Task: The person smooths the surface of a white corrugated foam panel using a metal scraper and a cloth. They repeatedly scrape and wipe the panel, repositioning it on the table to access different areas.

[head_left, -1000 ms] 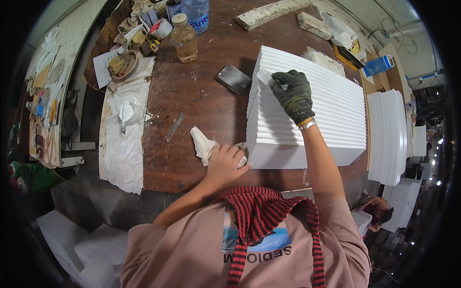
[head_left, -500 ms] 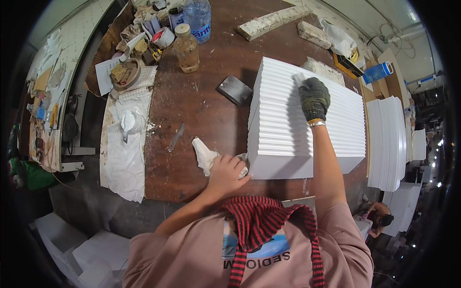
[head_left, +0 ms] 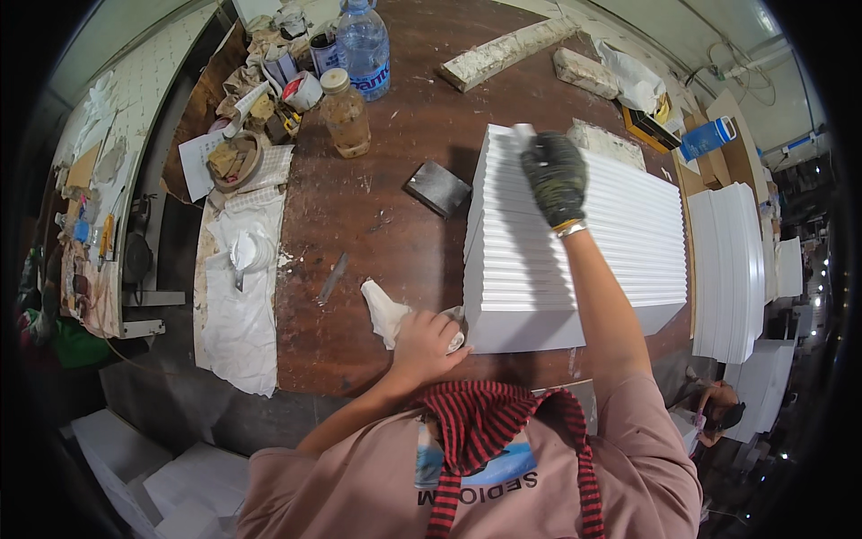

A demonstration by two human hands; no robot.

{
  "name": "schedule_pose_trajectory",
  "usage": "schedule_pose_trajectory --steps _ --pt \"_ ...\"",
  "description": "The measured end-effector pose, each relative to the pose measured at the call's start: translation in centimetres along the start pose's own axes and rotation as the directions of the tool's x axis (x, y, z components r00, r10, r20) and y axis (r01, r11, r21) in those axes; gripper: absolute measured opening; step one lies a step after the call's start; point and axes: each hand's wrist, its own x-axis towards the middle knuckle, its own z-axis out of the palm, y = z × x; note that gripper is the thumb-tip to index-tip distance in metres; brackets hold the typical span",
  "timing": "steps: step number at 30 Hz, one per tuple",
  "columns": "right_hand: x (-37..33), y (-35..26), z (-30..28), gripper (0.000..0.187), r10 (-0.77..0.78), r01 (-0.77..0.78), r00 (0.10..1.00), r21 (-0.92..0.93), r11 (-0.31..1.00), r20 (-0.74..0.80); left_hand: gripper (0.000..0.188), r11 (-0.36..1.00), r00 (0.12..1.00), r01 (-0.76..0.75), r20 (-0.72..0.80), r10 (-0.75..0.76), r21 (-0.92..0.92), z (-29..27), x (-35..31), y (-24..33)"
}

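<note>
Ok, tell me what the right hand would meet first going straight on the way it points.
Once past the ridged block under it, the right hand would probably meet the long bar first, though depth is hard to judge.

One bare left hand point(head_left: 426, 347), one gloved right hand point(head_left: 555, 182). Cloth point(head_left: 384, 312), one. Small pale piece point(head_left: 523, 135), one. Ribbed white block point(head_left: 620, 242), one. Dark block point(head_left: 437, 189), one. Thin flat strip point(head_left: 333, 277), one. Crusted pale bars point(head_left: 507, 56), three. Large clear bottle point(head_left: 365, 49), one. Lidded jar point(head_left: 345, 119), one. Blue jug point(head_left: 706, 140), one. Roll of tape point(head_left: 305, 90), one. Striped apron point(head_left: 485, 422), one. Brown worktable point(head_left: 404, 117), one. Co-worker point(head_left: 719, 410), one.
</note>
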Motion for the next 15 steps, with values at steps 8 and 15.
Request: schedule_pose_trajectory --steps 8,15 --pt "1.9 2.3 0.4 0.021 0.121 -0.101 0.986 -0.170 0.980 0.112 0.039 0.999 1.000 -0.007 -0.009 0.006 -0.035 0.0 0.1 -0.1" --pt "1.9 0.5 4.2 0.031 -0.206 0.208 0.978 -0.141 0.968 0.030 0.039 1.000 1.000 0.015 -0.006 -0.015 -0.006 0.1 0.2 0.0"
